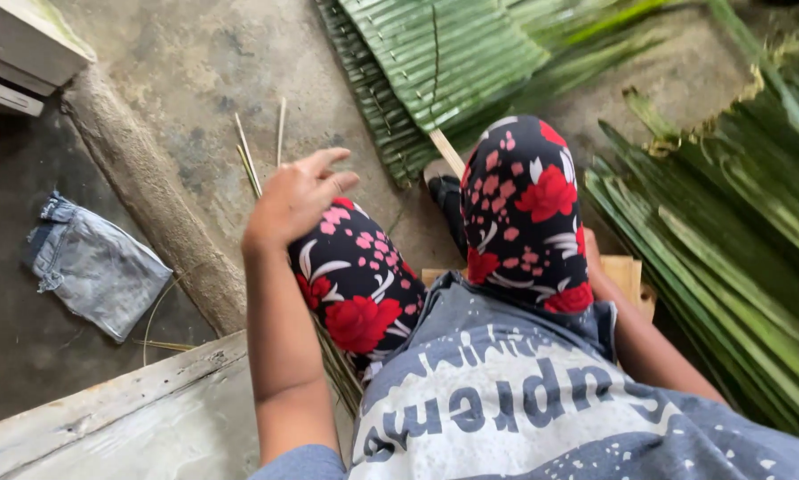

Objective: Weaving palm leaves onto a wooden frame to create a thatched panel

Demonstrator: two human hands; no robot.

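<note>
Right now the left hand [297,197] rests on the left knee [355,280], fingers loosely spread and holding nothing. The right hand is out of sight behind the right leg [524,218]; only its forearm [648,342] shows, so whether it grips anything cannot be told.

Nearest the left hand lie a few thin sticks [255,151] on the concrete floor [195,62], just beyond the fingertips and apart from them. They look light, stiff and brittle, likely to snap if bent, so a pinch near the middle would suit them best. Their long axes run roughly away from the person, fanning slightly, near ends toward the knee.

Ahead, a stack of folded green leaves [444,53] lies flat on the floor, its ribs slanting toward the upper right; these look light, pliable and easily torn along the ribs. To the right, a bundle of long leaf strips [728,240] runs diagonally from upper left to lower right. A crumpled denim cloth [92,267] lies well apart on the left.
</note>
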